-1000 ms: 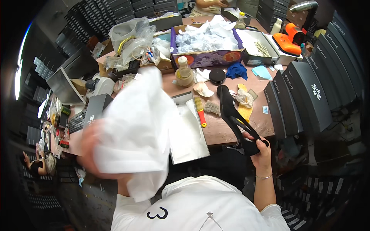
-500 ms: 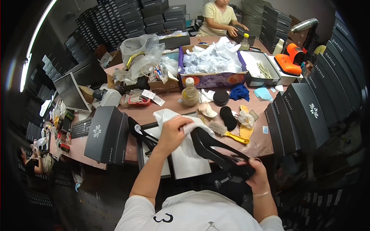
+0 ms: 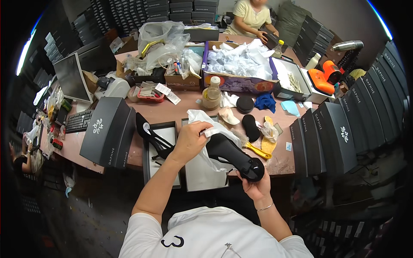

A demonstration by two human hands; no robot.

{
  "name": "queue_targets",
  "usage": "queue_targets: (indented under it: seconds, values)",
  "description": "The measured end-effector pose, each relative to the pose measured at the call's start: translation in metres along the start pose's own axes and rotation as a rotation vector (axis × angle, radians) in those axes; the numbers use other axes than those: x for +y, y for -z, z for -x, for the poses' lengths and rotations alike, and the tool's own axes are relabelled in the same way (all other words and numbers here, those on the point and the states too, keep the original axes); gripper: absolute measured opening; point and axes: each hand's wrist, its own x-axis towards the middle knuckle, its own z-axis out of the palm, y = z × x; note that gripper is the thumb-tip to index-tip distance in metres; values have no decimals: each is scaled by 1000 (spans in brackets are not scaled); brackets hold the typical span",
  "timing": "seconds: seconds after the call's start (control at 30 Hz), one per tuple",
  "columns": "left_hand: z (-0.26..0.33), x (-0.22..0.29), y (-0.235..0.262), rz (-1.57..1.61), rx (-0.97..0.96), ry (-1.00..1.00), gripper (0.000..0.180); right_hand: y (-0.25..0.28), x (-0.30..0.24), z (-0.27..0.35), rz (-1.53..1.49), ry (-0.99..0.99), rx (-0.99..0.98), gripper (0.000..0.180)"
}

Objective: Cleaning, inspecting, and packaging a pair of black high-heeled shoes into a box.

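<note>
Black shoe [image 3: 227, 154], glossy at one end.
Left fingers [image 3: 198, 127] pinch paper [image 3: 198, 116], the shoe at their four o'clock; right fingers [image 3: 247, 185] grip its glossy end.

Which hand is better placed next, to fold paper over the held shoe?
Probably the left hand: it pinches the white paper at one end of the held shoe, while the right hand holds the other end.

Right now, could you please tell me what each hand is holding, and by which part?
The right hand holds a black shoe by its heel end; the left hand pinches white paper near its upper edge.
</note>
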Motion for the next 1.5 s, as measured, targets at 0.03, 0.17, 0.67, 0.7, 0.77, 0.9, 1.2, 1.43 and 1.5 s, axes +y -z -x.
queue_targets:
  seconds: [0.03, 0.17, 0.67, 0.7, 0.77, 0.9, 1.2, 1.43, 1.5]
  values:
    - [1, 3, 0, -4, -24, 25, 18, 2, -2, -1, 8, -12, 23, 51]
    - [25, 21, -9, -22, -33, -135, 29, -9, 1, -2, 173, 48, 72, 51]
    - [92, 59, -63, 175, -10, -540, 56, 19, 27, -22, 986, 714, 48, 45]
    - [89, 52, -63, 209, -7, -521, 56, 9, 25, -20, 1016, 700, 84, 44]
    - [89, 47, -54, 183, -3, -412, 56, 0, 7, -21, 581, 396, -243, 43]
    - [110, 56, -79, 198, -104, -470, 57, 35, 21, -36, 760, 615, 1, 44]
    - [87, 17, -47, 1594, -122, 770, 89, -25, 44, -52, 1947, 768, -137, 43]
    - [67, -14, -4, 944, 652, 543, 43, -66, 13, -35, 1816, 380, -306, 75]
    - [66, -18, -26, 709, 643, 390, 41, -56, 20, -44, 1318, 582, -152, 76]
